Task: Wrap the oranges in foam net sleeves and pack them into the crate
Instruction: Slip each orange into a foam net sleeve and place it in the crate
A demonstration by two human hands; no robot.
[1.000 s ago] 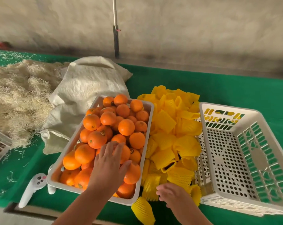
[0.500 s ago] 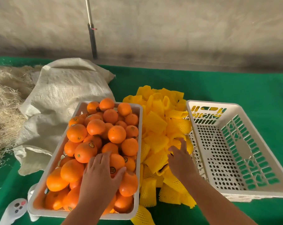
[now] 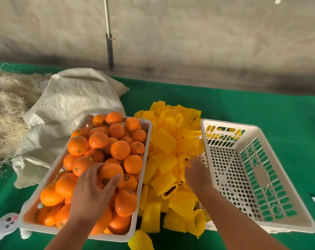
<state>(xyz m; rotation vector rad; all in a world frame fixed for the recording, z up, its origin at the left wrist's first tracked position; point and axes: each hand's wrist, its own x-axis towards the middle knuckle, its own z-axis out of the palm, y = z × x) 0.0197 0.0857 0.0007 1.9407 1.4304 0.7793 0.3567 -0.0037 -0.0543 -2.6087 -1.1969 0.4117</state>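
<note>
Here left hand grips orange

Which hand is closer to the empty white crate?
Right. The right hand digs in the yellow foam sleeves beside the crate; the left hand grips an orange.

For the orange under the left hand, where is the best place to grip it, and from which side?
Grip the orange from above, fingers spread around its widest part, as the left hand does. It sits atop the pile with neighbours crowding its lower sides, so only the top is free.

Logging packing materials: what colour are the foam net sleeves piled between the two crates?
Yellow: the foam net sleeves show clearly in the head view.
</note>
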